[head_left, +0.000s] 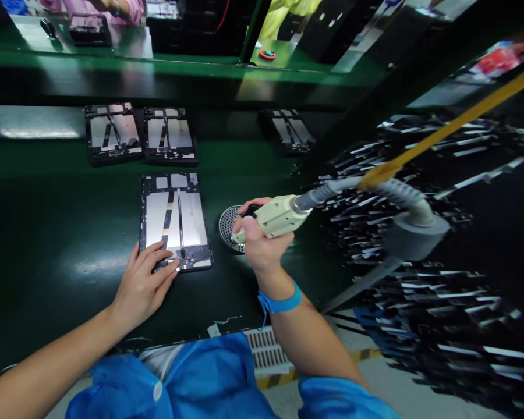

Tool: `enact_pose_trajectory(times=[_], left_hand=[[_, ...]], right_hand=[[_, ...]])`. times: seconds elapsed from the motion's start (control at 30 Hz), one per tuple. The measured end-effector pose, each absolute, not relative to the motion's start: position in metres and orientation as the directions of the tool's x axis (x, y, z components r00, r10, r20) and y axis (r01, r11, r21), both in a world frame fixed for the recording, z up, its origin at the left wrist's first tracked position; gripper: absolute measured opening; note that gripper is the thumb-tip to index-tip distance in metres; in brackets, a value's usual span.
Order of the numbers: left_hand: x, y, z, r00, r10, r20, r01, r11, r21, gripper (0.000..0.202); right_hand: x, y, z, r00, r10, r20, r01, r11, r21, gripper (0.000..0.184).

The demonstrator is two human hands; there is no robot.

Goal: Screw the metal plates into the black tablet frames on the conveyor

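An opened tablet [191,224] lies on the green work surface in front of me, its silver inner plate and dark ribbon cables showing. My left hand [146,282] rests on its lower left part, fingers stretched and apart, touching the small parts near the bottom edge. My right hand [264,247] is wrapped round a pale green electric screwdriver [282,215], which points left. Its front end is over a round, perforated metal dish [227,224] to the right of the tablet. The fingers and tool hide part of the dish. A blue wrist strap [283,299] circles my right wrist.
Two opened tablets [169,137] lie side by side behind mine, with another tablet [288,132] farther right. A grey cable [332,189] runs from the screwdriver, tied to a yellow strap [454,128]. Dense racks of dark panels [454,308] stand at right. Co-workers sit across the line.
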State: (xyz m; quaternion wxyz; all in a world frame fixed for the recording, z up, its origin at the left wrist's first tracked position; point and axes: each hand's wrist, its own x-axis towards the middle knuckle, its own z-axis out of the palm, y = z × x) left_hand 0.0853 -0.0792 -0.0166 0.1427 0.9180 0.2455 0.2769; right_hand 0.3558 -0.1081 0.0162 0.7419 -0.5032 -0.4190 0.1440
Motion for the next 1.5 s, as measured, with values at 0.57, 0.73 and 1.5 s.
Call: enact_pose_trajectory(times=[0.57, 0.73, 1.5], left_hand=[[0.118, -0.063, -0.016, 0.697, 0.575, 0.429, 0.399, -0.807, 0.435, 0.023], [0.118, -0.064, -0.013, 0.704, 0.575, 0.417, 0.405, -0.808, 0.428, 0.023], [0.111, -0.06, -0.019, 0.734, 0.545, 0.405, 0.377, -0.823, 0.425, 0.023]], right_hand=[[0.291, -0.105, 0.044, 0.388, 0.793, 0.469, 0.017, 0.503, -0.864, 0.029], [0.288, -0.103, 0.034, 0.383, 0.788, 0.483, 0.047, 0.505, -0.862, 0.029], [0.347, -0.113, 0.038, 0.636, 0.572, 0.519, 0.234, 0.497, -0.835, 0.023]])
